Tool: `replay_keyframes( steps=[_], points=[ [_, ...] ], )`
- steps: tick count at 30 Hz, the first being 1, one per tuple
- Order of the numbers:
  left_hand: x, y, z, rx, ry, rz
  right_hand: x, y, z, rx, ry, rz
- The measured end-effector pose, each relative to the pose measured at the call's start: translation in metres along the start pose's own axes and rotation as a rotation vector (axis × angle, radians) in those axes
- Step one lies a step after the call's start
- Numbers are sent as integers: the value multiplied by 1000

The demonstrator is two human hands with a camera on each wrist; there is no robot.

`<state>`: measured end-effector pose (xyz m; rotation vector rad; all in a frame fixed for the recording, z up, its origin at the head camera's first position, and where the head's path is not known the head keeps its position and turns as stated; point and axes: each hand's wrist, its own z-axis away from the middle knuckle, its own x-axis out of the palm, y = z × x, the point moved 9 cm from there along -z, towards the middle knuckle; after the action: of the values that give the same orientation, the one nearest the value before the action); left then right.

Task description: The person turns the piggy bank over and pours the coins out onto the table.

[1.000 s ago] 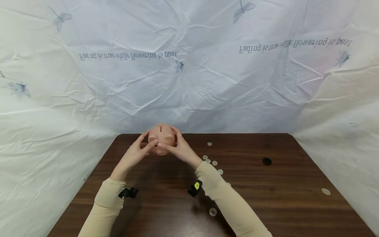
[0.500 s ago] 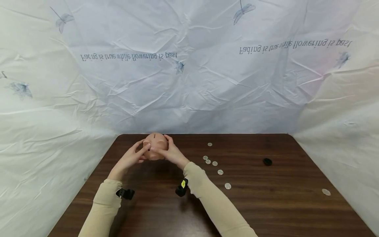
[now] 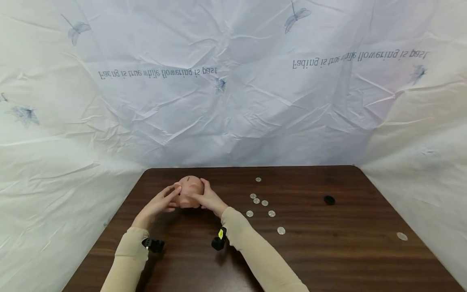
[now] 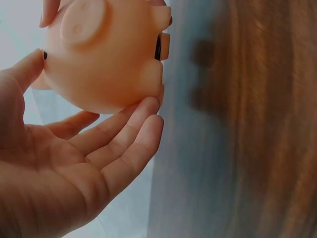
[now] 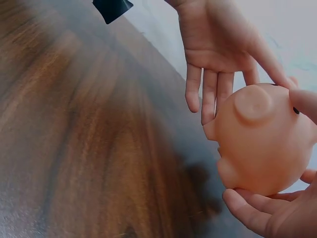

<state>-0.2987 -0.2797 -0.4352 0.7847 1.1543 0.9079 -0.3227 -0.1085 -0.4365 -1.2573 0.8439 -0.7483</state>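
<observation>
A pink piggy bank point(image 3: 191, 194) is held between both hands near the far left of the table, its coin slot point(image 3: 188, 179) on top. My left hand point(image 3: 154, 207) grips one side; in the left wrist view its thumb presses near the black eye point(image 4: 45, 55) and its fingers support the body by the feet. My right hand point(image 3: 211, 199) grips the other side, thumb on the face, fingers curled round the body. Something black point(image 4: 158, 47) shows between the feet. A gap and a shadow separate the feet from the tabletop.
Several silvery coins point(image 3: 264, 203) lie scattered on the dark wooden table point(image 3: 328, 251) right of the hands, with one coin point(image 3: 402, 236) near the right edge. A small black round piece point(image 3: 329, 199) lies farther right. A white printed sheet point(image 3: 233, 121) hangs behind the table.
Both hands have brought the piggy bank lower and slightly left. The right forearm has shifted left, uncovering coins, while a coin near the front of the table is now out of sight.
</observation>
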Motion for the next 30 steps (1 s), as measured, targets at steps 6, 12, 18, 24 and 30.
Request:
replay_keyframes(
  steps=[6, 12, 18, 24, 30],
  points=[
    [3, -15, 2, -8, -37, -6, 8, 8, 2, 20, -17, -5],
    [0, -19, 5, 11, -57, -1, 13, 8, 3, 4, -11, 21],
    [-5, -23, 11, 4, -78, 3, 23, 7, 2, -6, -20, 33],
    [-10, -28, 12, -11, -63, 15, 28, 6, -1, -20, -23, 25],
    [-14, -32, 14, -13, -63, 9, 33, 4, -1, -23, -34, 17]
  ],
)
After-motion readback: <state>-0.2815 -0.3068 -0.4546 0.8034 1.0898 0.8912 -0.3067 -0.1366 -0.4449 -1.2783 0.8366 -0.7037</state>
